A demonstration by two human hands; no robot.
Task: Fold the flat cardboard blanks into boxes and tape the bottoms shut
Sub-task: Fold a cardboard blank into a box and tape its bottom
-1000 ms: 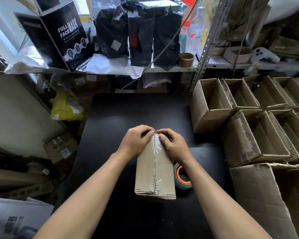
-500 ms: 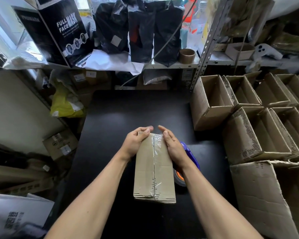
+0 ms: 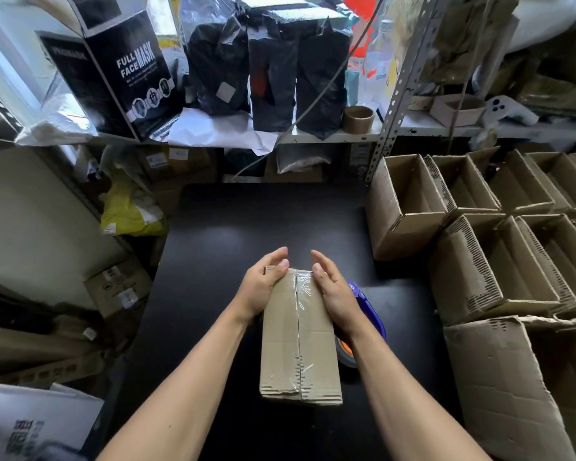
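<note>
At the upper left of the frame, a black carton (image 3: 127, 71) on the shelf (image 3: 313, 136) read "FULL FACE MASK" in white letters, with small round pictures beneath; the finer print was too small to read. Beside it stood black plastic bags (image 3: 273, 68), one with a pale square sticker, and a brown tape core (image 3: 358, 119) sat further right on the same shelf.

You had the cardboard box (image 3: 300, 341) at the centre of the frame on the black table (image 3: 246, 221), its taped bottom facing up, a strip of clear tape (image 3: 299, 314) running down the seam. Your left hand (image 3: 263, 286) lay against the box's left edge near the far end, fingers straight and relaxed, thumb on top. Your right hand (image 3: 333, 291) rested on the right edge with fingers also straight, gripping nothing.

Just right of the box, partly hidden by your right forearm, a blue tape dispenser (image 3: 368, 314) held a roll with an orange core.

At the right of the frame, open folded boxes (image 3: 479, 234) stood packed together in rows, showing only bare cardboard inside. A yellow bag (image 3: 127, 211) lay at middle left.
</note>
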